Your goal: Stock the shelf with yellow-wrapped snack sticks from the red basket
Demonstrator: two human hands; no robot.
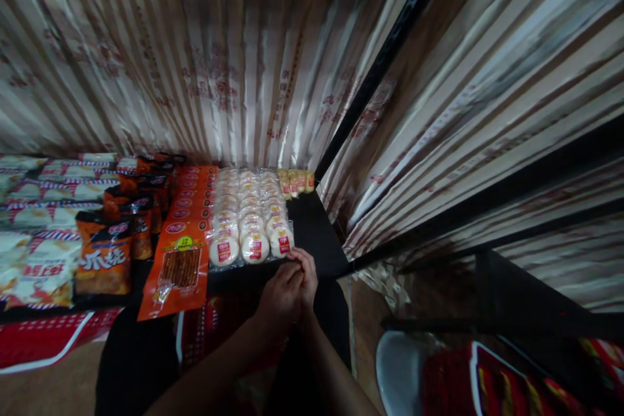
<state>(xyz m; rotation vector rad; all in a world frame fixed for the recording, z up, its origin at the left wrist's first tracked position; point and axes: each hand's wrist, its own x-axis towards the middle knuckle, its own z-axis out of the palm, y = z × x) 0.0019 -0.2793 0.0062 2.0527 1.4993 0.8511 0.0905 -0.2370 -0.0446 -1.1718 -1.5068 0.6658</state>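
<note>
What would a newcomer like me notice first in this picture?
Probably the bright orange packet at the front edge of the black table, with brown sticks showing in its middle. Just right of it, the three columns of round white snacks in clear wrapping stand out. Behind everything, the pale, pleated sheeting with reddish print fills much of the upper view.

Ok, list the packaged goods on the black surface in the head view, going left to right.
White bags, dark orange bags, flat orange pouches, round white packs, small yellow packs.
</note>
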